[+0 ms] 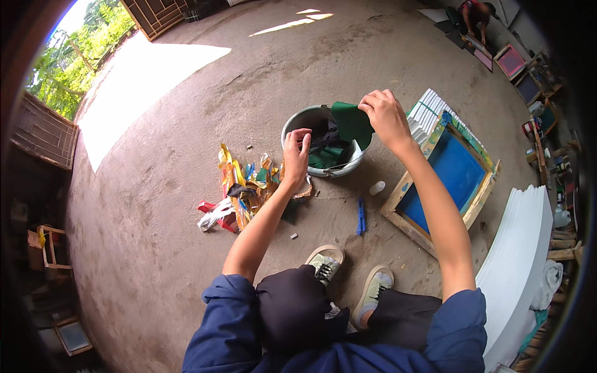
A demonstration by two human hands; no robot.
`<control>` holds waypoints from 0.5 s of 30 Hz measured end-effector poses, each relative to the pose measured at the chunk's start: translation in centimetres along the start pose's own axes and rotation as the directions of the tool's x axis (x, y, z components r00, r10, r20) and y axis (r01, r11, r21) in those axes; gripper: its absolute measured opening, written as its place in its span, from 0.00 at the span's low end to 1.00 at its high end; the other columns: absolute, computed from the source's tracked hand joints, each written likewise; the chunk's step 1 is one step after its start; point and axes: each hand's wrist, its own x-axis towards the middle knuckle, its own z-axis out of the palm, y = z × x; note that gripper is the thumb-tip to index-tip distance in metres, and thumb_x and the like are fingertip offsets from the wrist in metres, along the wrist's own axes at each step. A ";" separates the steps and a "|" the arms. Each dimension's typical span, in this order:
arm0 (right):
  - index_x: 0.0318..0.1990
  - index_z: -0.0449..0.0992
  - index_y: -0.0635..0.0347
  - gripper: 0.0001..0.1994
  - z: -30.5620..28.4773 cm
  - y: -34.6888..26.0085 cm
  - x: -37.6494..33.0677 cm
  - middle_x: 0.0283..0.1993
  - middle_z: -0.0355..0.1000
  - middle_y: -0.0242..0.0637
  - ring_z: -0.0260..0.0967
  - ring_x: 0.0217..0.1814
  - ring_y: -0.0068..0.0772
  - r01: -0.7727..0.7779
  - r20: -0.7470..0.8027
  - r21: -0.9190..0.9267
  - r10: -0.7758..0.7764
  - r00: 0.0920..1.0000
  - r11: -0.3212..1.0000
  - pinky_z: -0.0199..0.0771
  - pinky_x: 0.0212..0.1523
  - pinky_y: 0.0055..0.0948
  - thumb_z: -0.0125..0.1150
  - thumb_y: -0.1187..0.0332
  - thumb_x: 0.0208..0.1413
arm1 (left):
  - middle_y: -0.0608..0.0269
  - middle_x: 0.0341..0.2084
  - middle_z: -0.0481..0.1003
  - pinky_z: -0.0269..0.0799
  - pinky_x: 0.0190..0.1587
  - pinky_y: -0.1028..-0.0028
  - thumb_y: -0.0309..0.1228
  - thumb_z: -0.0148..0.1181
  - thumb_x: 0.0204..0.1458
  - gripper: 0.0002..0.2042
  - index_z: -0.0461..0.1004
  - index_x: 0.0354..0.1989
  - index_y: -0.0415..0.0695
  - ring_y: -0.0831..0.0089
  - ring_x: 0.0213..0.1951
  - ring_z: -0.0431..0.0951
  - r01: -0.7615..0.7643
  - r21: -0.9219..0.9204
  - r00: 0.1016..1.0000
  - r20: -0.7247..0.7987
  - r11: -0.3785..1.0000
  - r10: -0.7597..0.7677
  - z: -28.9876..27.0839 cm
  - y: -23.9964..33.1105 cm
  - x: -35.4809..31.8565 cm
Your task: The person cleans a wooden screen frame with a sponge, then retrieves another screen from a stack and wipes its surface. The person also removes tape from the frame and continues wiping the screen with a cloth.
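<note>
My right hand (pixel 385 115) pinches the top edge of a dark green cloth (pixel 352 122) and holds it up over a grey round basin (pixel 291 127). More green and dark cloth lies inside the basin. My left hand (pixel 296 151) is at the basin's near rim, fingers curled on a dark strip of cloth that leads into it. Both forearms reach out from blue rolled sleeves.
A heap of torn coloured scraps (pixel 239 193) lies left of the basin. A wooden frame with blue mesh (pixel 454 177) rests at right, beside a stack of white sheets (pixel 516 261). A blue tool (pixel 360 216) lies near my shoes. Another person (pixel 476 18) crouches far off.
</note>
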 end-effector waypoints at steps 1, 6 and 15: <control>0.31 0.77 0.61 0.07 -1.3 -0.7 0.5 0.34 0.73 0.38 0.66 0.40 0.41 -0.024 -0.001 0.041 0.024 1.000 0.999 0.67 0.44 0.35 0.56 0.67 0.53 | 0.58 0.38 0.71 0.68 0.45 0.70 0.32 0.54 0.56 0.11 0.70 0.44 0.41 0.66 0.42 0.73 -0.047 -0.039 0.999 0.011 0.998 0.048 -0.3 1.2 0.7; 0.32 0.76 0.62 0.08 -6.6 -3.3 1.6 0.32 0.73 0.41 0.70 0.37 0.40 -0.046 -0.038 0.207 0.055 0.998 0.977 0.68 0.41 0.33 0.56 0.67 0.54 | 0.55 0.45 0.71 0.66 0.51 0.70 0.36 0.59 0.52 0.22 0.63 0.53 0.40 0.66 0.48 0.72 -0.063 -0.266 0.956 0.262 0.962 0.135 -1.1 7.3 3.9; 0.32 0.76 0.63 0.06 -1.9 -3.8 0.6 0.32 0.75 0.43 0.74 0.35 0.39 -0.232 0.072 0.476 0.225 0.972 0.848 0.71 0.38 0.32 0.61 0.71 0.48 | 0.62 0.26 0.78 0.71 0.35 0.76 0.34 0.60 0.51 0.09 0.74 0.33 0.39 0.76 0.32 0.78 -0.047 0.083 0.979 0.204 0.995 0.029 -3.9 9.1 4.8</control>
